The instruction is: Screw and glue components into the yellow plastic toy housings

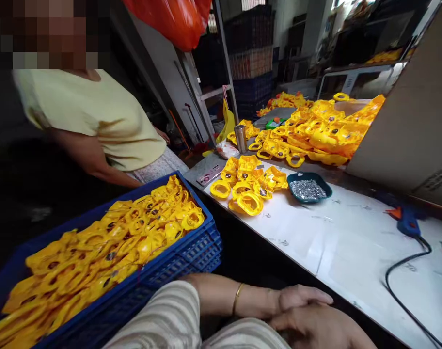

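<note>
My left hand (303, 296), with a thin gold bangle on its wrist, lies at the table's near edge with its fingers stretched out. Across it from the lower right comes my right hand (315, 325); the two hands touch, and the right fingertips are partly hidden and soft with blur. No object shows in either hand. Beyond them on the white tabletop (315, 237) sits a group of yellow plastic shells (250, 202). Beside these stands a dark green tray (297, 196) of small silvery metal pieces, probably screws. A blue power tool (408, 222) with a black cord lies to the right.
Left of the table, a blue crate (202, 245) is filled with yellow plastic parts (144, 228). A person in a pale yellow shirt (108, 116) stands behind it. More yellow shells (323, 131) are heaped farther back, near a metal cup (240, 138) and a cardboard sheet (413, 116).
</note>
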`<state>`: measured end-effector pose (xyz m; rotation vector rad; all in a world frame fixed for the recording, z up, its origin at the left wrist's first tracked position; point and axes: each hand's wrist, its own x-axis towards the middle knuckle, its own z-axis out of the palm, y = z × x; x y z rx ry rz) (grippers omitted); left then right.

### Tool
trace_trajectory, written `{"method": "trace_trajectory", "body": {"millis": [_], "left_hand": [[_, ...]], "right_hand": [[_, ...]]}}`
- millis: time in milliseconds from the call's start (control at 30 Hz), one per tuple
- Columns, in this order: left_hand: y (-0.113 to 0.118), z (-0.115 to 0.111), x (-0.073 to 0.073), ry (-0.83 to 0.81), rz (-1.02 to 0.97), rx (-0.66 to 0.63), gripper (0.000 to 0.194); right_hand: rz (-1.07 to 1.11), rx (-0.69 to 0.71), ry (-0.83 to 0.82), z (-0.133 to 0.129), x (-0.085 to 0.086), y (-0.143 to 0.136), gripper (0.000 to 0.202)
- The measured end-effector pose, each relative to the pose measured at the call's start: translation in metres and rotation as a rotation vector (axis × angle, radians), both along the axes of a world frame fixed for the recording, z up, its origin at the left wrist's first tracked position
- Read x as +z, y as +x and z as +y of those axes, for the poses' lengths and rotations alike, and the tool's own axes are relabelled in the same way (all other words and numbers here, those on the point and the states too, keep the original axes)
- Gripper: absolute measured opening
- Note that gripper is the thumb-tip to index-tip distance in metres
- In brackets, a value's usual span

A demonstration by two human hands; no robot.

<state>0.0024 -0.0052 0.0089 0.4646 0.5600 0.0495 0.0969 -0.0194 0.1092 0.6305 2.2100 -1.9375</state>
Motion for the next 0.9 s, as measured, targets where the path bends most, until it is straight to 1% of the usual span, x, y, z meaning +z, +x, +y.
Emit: {"method": "trace_trajectory", "body": {"millis": [100, 133, 167, 200, 267, 300, 333, 367, 400, 433, 467, 533, 567, 600, 667, 700, 767, 833, 900], "left_hand": [[0.000, -0.004, 0.021, -0.059, 0.002, -0.046, 0.033], [-0.002, -0.003, 0.030, -0.057, -0.029, -0.046, 0.033], [-0.005, -0.003, 0.039, -0.049, -0.076, -0.029, 0.034], [-0.010, -0.002, 0.049, -0.053, -0.139, -0.022, 0.036], [-0.022, 0.000, 0.068, -0.029, -0.261, 0.027, 0.039], [-0.030, 0.002, 0.077, 0.011, -0.295, 0.027, 0.040], [-0.040, 0.003, 0.085, 0.099, -0.291, 0.036, 0.040], [-0.050, 0.006, 0.093, 0.235, -0.243, 0.037, 0.042], [-0.061, 0.010, 0.099, 0.423, -0.157, 0.056, 0.042], [-0.073, 0.016, 0.104, 0.663, -0.028, 0.138, 0.040], [-0.085, 0.024, 0.107, 0.930, 0.137, 0.269, 0.035], [-0.110, 0.048, 0.107, 1.433, 0.521, 0.603, 0.027], [-0.122, 0.062, 0.105, 1.624, 0.694, 0.728, 0.025], [-0.133, 0.076, 0.101, 1.759, 0.849, 0.788, 0.026], [-0.152, 0.104, 0.092, 1.909, 1.093, 0.808, 0.035], [-0.158, 0.117, 0.087, 1.935, 1.189, 0.786, 0.040], [-0.167, 0.136, 0.079, 1.920, 1.337, 0.735, 0.051], [-0.170, 0.150, 0.073, 1.873, 1.402, 0.694, 0.060], [-0.170, 0.159, 0.071, 1.851, 1.387, 0.667, 0.066]], "right_hand": [[0.042, -0.150, -0.065, -0.011, -0.003, 0.018, 0.042], [0.063, -0.218, -0.114, -0.013, -0.007, 0.026, 0.040], [0.088, -0.313, -0.164, -0.015, -0.011, 0.035, 0.039], [0.119, -0.451, -0.205, -0.014, -0.017, 0.043, 0.038], [0.190, -0.850, -0.208, -0.008, -0.027, 0.057, 0.039], [0.226, -1.057, -0.177, -0.002, -0.032, 0.061, 0.039], [0.253, -1.235, -0.121, 0.005, -0.037, 0.064, 0.038], [0.264, -1.368, -0.055, 0.013, -0.041, 0.064, 0.038], [0.255, -1.451, 0.019, 0.021, -0.045, 0.063, 0.038], [0.229, -1.491, 0.080, 0.029, -0.048, 0.060, 0.040], [0.202, -1.504, 0.108, 0.036, -0.051, 0.056, 0.042], [0.174, -1.489, 0.086, 0.050, -0.055, 0.046, 0.047], [0.180, -1.466, 0.053, 0.056, -0.056, 0.040, 0.049], [0.188, -1.433, 0.025, 0.063, -0.056, 0.032, 0.051], [0.201, -1.338, -0.004, 0.077, -0.054, 0.015, 0.050], [0.197, -1.293, 0.007, 0.084, -0.052, 0.005, 0.049], [0.174, -1.213, 0.058, 0.100, -0.049, -0.014, 0.047], [0.165, -1.133, 0.168, 0.115, -0.046, -0.032, 0.047], [0.157, -1.090, 0.265, 0.128, -0.046, -0.046, 0.047]]}}
